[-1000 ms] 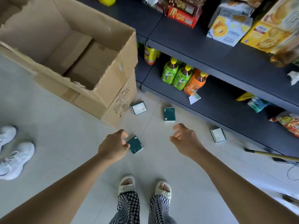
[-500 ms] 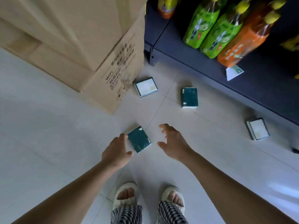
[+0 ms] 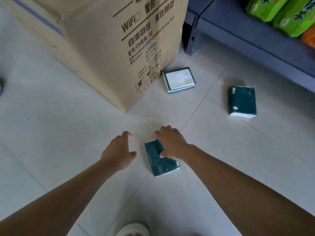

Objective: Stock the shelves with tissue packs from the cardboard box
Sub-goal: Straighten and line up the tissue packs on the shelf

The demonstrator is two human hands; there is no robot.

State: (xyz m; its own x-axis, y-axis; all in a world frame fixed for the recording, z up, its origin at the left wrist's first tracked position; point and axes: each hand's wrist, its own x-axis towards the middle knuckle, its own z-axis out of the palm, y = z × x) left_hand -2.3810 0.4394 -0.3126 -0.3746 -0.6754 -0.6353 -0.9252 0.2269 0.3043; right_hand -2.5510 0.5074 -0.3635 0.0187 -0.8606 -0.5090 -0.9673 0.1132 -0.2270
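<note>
Underfoot, pale floor tiles [image 3: 51, 133] meet dark shelving [image 3: 255, 41].

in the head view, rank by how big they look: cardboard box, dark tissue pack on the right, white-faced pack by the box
1. cardboard box, by far the largest.
2-3. dark pack and white-faced pack: these look alike in size, so no ranking between them.

floor [image 3: 51, 133]: pale tiles | cardboard box [image 3: 105, 48] | three tissue packs [image 3: 160, 159] [image 3: 179, 80] [image 3: 242, 101] | shelf [image 3: 255, 41]: green bottles [image 3: 281, 12]
</note>
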